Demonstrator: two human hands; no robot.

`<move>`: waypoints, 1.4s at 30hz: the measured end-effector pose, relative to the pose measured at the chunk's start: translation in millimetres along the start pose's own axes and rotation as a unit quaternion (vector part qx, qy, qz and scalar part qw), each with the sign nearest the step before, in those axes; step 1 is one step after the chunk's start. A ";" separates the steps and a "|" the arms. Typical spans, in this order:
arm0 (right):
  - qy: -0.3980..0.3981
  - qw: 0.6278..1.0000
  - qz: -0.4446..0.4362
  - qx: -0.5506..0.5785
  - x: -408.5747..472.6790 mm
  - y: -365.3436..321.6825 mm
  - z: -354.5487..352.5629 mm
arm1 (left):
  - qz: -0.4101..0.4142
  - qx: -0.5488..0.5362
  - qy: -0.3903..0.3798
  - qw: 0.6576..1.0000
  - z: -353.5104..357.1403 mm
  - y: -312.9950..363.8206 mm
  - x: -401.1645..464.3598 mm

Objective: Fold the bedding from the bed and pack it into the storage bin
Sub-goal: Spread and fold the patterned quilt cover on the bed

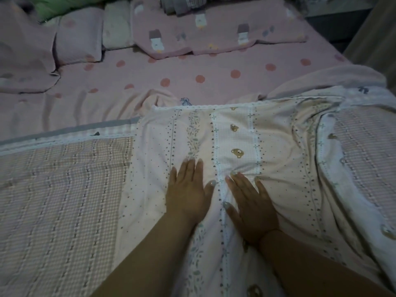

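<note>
Currently no storage bin shows. Both hands lie flat, fingers spread, holding nothing: the left hand and right hand press the pale pink bear-and-floral printed cotton sheet at lower centre. It overlaps a pink gingham quilted blanket. Above, a pink polka-dot bed sheet, pink pillow and blurred grey folded clothes, cut off at the top.

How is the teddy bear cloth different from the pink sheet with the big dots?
The teddy bear cloth has stripes of small bears, hearts and leaves; the polka-dot sheet has big round pink dots. The bear cloth is rumpled under both flat hands, left hand and right hand; the dotted sheet lies smoother and untouched. Both are pinkish.
</note>
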State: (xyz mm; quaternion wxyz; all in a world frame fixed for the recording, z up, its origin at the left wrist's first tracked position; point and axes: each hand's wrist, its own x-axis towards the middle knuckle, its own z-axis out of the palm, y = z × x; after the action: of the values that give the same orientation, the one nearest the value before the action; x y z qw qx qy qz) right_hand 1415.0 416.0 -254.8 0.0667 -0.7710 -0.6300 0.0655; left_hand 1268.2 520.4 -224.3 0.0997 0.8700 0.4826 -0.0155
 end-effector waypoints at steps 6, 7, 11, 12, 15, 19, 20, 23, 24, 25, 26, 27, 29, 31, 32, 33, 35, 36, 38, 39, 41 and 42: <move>0.004 1.000 0.003 -0.001 0.3 -0.6 1.0 | -0.050 -0.018 0.015 0.999 19.2 24.2 -84.7; 0.004 1.000 0.001 -0.002 0.6 -0.4 1.0 | -0.045 -0.016 0.020 0.999 24.5 24.9 -89.2; -0.005 1.000 0.007 0.000 -0.2 -2.0 0.4 | -0.050 -0.018 0.058 0.997 35.2 23.7 -88.1; -0.011 1.000 0.008 0.002 0.2 -2.2 0.4 | -0.056 -0.018 0.057 0.997 37.1 24.1 -86.9; -0.016 1.000 -0.003 0.023 0.1 -1.4 -3.7 | -0.065 -0.011 0.040 0.997 38.8 24.4 -84.5; -0.086 0.993 -0.003 0.075 -0.9 1.2 -10.5 | -0.066 0.004 0.044 0.997 39.3 23.8 -81.0; -0.102 0.992 -0.002 0.079 -2.9 0.3 -12.7 | -0.066 0.008 0.043 0.997 38.9 23.7 -80.0; -0.156 0.983 0.004 0.093 -18.4 -3.1 -18.8 | -0.064 0.013 0.031 0.997 37.0 22.5 -78.5; -0.174 0.980 0.008 0.099 -26.7 -3.1 -21.0 | -0.063 0.013 0.023 0.998 36.0 22.8 -78.0; -0.190 0.976 0.010 0.104 -34.1 -3.0 -24.1 | -0.063 0.013 0.007 0.998 34.9 22.3 -75.9; -0.203 0.973 0.009 0.107 -42.1 -2.3 -25.9 | -0.065 0.014 -0.015 0.998 33.4 22.1 -74.0; -0.212 0.971 0.008 0.107 -50.6 -1.6 -28.5 | -0.070 0.014 -0.037 0.997 31.6 22.3 -73.2; -0.222 0.969 0.004 0.108 -67.5 0.1 -32.5 | -0.083 0.008 -0.064 0.995 28.9 25.2 -78.3; -0.220 0.970 0.001 0.105 -85.9 6.3 -39.4 | -0.091 -0.006 -0.064 0.994 29.6 36.6 -95.2; -0.218 0.971 0.003 0.100 -94.4 11.0 -42.7 | -0.094 -0.012 -0.062 0.994 31.2 43.4 -105.3; -0.217 0.972 0.005 0.094 -102.8 16.4 -45.5 | -0.098 -0.021 -0.061 0.993 32.6 49.6 -116.2; -0.215 0.973 0.018 0.078 -116.5 32.8 -51.0 | -0.106 -0.039 -0.066 0.991 35.6 58.8 -132.3; -0.211 0.975 0.028 0.068 -123.1 43.6 -53.5 | -0.108 -0.045 -0.070 0.991 36.2 63.5 -139.4; -0.203 0.977 0.053 0.050 -137.1 67.5 -60.6 | -0.109 -0.058 -0.069 0.990 38.2 72.0 -154.1; -0.198 0.977 0.067 0.050 -145.1 80.3 -65.1 | -0.106 -0.059 -0.070 0.990 38.9 76.1 -161.7; -0.185 0.975 0.106 0.064 -163.2 107.1 -74.4 | -0.096 -0.058 -0.073 0.991 40.9 82.8 -177.3; -0.176 0.974 0.131 0.054 -172.9 121.8 -78.4 | -0.094 -0.057 -0.074 0.991 41.8 86.1 -184.2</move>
State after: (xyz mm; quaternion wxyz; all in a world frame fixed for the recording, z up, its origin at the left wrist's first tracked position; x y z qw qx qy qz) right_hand 1512.6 220.9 -197.4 -0.0131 -0.8184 -0.5208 0.2425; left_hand 1245.4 314.2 -228.9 0.1829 0.8102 0.5535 -0.0619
